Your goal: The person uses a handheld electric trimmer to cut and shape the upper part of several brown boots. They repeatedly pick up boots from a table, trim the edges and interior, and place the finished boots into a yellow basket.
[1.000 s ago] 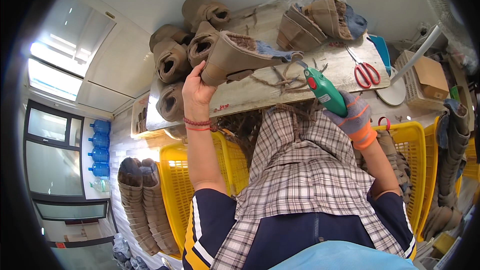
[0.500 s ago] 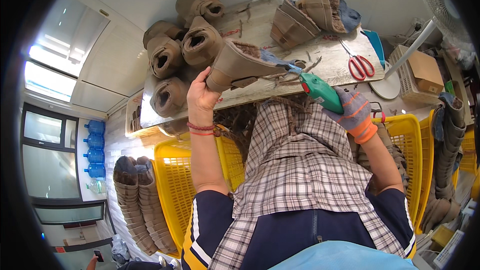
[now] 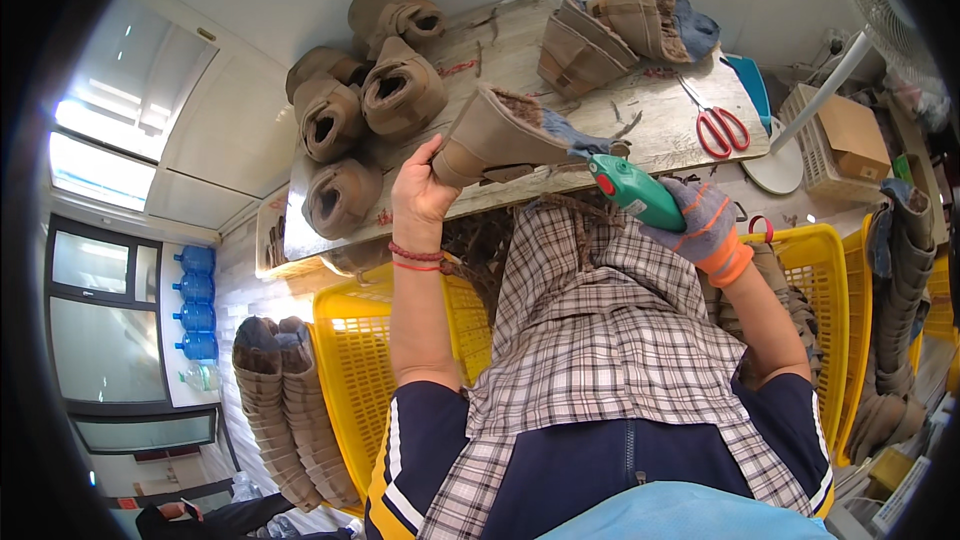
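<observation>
Now the cutter (image 3: 643, 196) has crept inward along the lining (image 3: 564, 134) of the boot (image 3: 492, 142), so trimming seems underway; right hand (image 3: 703, 225) clamped on cutter, left hand (image 3: 422, 195) on boot.

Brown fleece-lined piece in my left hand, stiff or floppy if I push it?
The brown piece probably yields, since its lining looks plush. It's likely not limp, though: it holds an open curve beyond your left hand.

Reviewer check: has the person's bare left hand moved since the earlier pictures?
Yes, to the right: the left hand now sits farther from the closest brown piece resting at the left end of the table.
</observation>
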Demonstrator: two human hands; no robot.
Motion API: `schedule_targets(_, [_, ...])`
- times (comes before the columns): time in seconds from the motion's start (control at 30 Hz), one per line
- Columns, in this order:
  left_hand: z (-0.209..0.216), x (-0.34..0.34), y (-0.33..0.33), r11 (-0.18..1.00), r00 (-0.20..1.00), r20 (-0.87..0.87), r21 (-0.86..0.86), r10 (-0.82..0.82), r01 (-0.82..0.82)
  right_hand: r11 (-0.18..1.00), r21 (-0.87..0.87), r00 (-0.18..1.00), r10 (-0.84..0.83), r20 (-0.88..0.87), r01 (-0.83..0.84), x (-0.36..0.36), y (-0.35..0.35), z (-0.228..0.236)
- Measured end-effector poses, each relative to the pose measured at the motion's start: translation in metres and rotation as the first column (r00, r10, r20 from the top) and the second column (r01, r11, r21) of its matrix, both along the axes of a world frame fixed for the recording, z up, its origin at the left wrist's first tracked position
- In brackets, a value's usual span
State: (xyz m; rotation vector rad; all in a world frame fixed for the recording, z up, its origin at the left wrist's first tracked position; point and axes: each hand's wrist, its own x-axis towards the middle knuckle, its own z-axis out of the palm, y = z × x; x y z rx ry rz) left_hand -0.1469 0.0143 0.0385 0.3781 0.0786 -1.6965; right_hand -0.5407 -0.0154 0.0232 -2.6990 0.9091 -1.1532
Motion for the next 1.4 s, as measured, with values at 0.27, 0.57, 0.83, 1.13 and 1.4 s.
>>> schedule_targets(0.27, [0.006, -0.029, -0.003, 0.992, 0.987, 0.161, -0.127, 0.022, -0.002, 0.987, 0.151, 0.997, 0.051, 0.059, -0.059, 0.005, 0.000, -0.001])
schedule_targets(0.57, [0.018, -0.063, 0.000, 0.958, 0.945, 0.281, -0.273, 0.169, -0.090, 0.916, 0.388, 0.985, 0.044, 0.167, -0.107, 0.013, 0.002, -0.011])
schedule_targets(0.83, [0.015, -0.088, 0.004, 0.909, 0.865, 0.407, -0.400, 0.293, -0.120, 0.685, 0.695, 0.927, -0.076, 0.366, -0.218, 0.021, 0.009, -0.015])
schedule_targets(1.13, [-0.001, -0.110, 0.007, 0.842, 0.629, 0.632, -0.534, 0.453, -0.070, 0.639, 0.685, 0.832, -0.123, 0.540, -0.350, 0.033, 0.006, -0.014])
schedule_targets(1.4, [-0.024, -0.109, 0.009, 0.802, -0.257, 0.760, -0.557, 0.597, 0.216, 0.676, 0.704, 0.863, -0.203, 0.462, -0.218, 0.032, 0.000, -0.008])
